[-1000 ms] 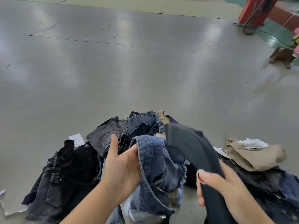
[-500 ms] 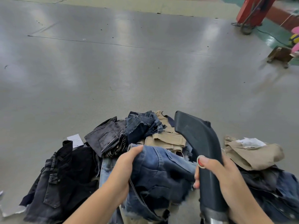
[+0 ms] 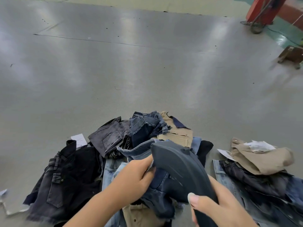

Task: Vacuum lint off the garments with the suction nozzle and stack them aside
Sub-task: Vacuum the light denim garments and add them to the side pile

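A heap of denim and khaki garments (image 3: 114, 138) lies on the grey table in front of me. My left hand (image 3: 136, 176) grips a blue denim piece (image 3: 157, 192) held above the heap. My right hand (image 3: 219, 208) holds the dark curved suction nozzle (image 3: 178, 167), whose mouth end lies against the top of that denim piece, right beside my left fingers. The nozzle's lower end runs out of the frame at the bottom.
A black garment (image 3: 68, 176) lies at the left of the heap. A second stack with a khaki piece (image 3: 262, 159) on dark jeans sits at the right. Paper tags (image 3: 79, 140) lie near the clothes. The grey table (image 3: 131, 71) stretches far ahead; a red machine post (image 3: 265, 9) stands back right.
The nozzle has swung left and down onto the blue denim. My left hand has regripped the piece higher up, closing its fingers on the fabric.
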`<state>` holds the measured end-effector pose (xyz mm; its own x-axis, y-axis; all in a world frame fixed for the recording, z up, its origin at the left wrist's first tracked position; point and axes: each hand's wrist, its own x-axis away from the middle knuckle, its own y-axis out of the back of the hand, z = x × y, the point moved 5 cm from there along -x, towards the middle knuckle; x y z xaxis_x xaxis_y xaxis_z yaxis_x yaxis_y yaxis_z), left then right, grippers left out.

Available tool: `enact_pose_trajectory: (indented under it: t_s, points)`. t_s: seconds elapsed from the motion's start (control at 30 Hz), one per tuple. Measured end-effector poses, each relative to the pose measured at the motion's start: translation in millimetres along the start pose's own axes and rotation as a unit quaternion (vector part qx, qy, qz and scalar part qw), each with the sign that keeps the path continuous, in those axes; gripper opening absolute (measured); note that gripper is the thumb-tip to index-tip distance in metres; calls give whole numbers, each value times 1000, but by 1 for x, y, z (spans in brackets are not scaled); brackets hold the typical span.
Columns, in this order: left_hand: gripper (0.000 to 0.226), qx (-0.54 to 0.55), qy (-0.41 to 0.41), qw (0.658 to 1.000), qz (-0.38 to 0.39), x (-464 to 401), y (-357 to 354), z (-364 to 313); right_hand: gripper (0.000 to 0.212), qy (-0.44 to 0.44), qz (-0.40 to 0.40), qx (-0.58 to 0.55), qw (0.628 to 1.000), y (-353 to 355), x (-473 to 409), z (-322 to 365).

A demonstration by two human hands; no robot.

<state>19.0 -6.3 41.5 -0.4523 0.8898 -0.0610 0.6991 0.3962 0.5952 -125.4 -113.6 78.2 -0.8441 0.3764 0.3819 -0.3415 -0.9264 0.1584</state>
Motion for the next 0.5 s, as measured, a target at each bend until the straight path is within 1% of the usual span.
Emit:
enact_pose_trajectory:
  t_s: [0.07, 0.13, 0.17, 0.23, 0.33, 0.37, 0.43, 0.47, 0.5]
  points:
    - [42, -17, -12, 1000, 23, 3, -4, -2, 35, -31, -30, -63, 997, 4, -2, 3]
    - [46, -16, -16, 999, 29, 4, -6, -4, 16, -22, -73, -79, 994, 16, -6, 6]
    - [45, 0, -12, 1000, 24, 5, -5, -3, 15, -14, -82, -83, 993, 21, -7, 7]
    - [39, 24, 13, 999, 16, 4, -3, 0, 20, -9, -72, -91, 993, 25, -5, 10]
    - [34, 47, 34, 998, 23, 3, -3, 0, 28, -27, -16, -93, 995, 12, 0, 10]
    - [32, 66, 37, 997, 30, 3, -4, -2, 28, -30, -12, -91, 995, 8, 0, 8]
    - [30, 133, 82, 987, 36, 4, -7, -2, 20, -25, -47, -89, 995, 9, -5, 4]
    - [35, 197, 126, 972, 26, 6, -9, 1, 18, -17, -78, -86, 993, 14, -8, 2]
    - [41, 278, 181, 943, 16, 8, -11, 7, 17, -8, -111, -84, 990, 20, -12, 0]
